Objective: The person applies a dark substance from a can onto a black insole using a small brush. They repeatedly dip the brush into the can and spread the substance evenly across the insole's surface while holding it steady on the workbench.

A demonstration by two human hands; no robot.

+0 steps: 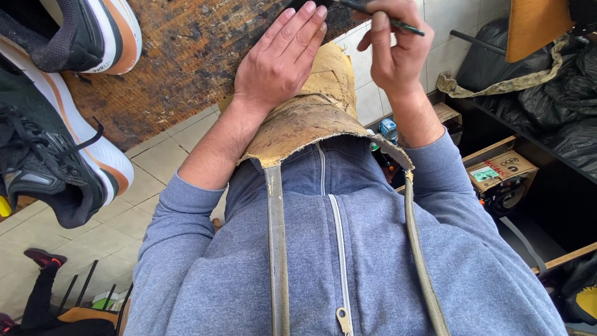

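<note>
Scarred wooden workbench [186, 56] over pale tiled floor: the left hand [280, 59] lies flat, fingers together, on the stiff apron [311, 118], while the right hand [392, 50] pinches a thin dark tool [398, 23] just beside those fingertips. Steady downward pressure likely keeps the work from shifting.

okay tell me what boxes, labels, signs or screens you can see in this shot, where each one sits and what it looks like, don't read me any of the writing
Cardboard box: right of the person, on a dark lower shelf; flat, brown, rectangular, with dark and red print.
Label: on that box's top, near its left end; small, pale green and white rectangle.
Second small box: beside the right forearm, partly hidden; brown, print unclear.
No signs or screens in view.
</note>
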